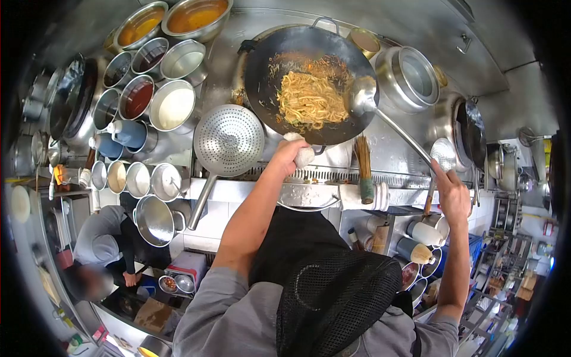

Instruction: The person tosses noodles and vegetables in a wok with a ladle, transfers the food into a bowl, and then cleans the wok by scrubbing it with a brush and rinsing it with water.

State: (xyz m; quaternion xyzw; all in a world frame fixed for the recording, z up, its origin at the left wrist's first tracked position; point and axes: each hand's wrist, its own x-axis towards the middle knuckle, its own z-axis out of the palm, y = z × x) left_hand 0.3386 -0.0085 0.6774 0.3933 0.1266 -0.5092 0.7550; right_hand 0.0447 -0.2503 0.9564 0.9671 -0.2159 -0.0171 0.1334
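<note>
1. The wok [262, 89] lies straight ahead at twelve o'clock; I judge it heavy, rigid and hot.
2. My left hand [289, 157] clutches a pale cloth [305, 156] against the wok's near rim, about half past six. That padded edge seems the safest hold; the loop handle [325, 21] at twelve is bare metal.
3. My right hand [453, 193] is wrapped around the ladle [399, 131], its bowl inside the wok near three o'clock. It should feel stiff and fairly light, best gripped far back from the heat.
4. The noodles [312, 102], heaped around the wok's middle, look soft and slippery, liable to break if pressed.
</note>
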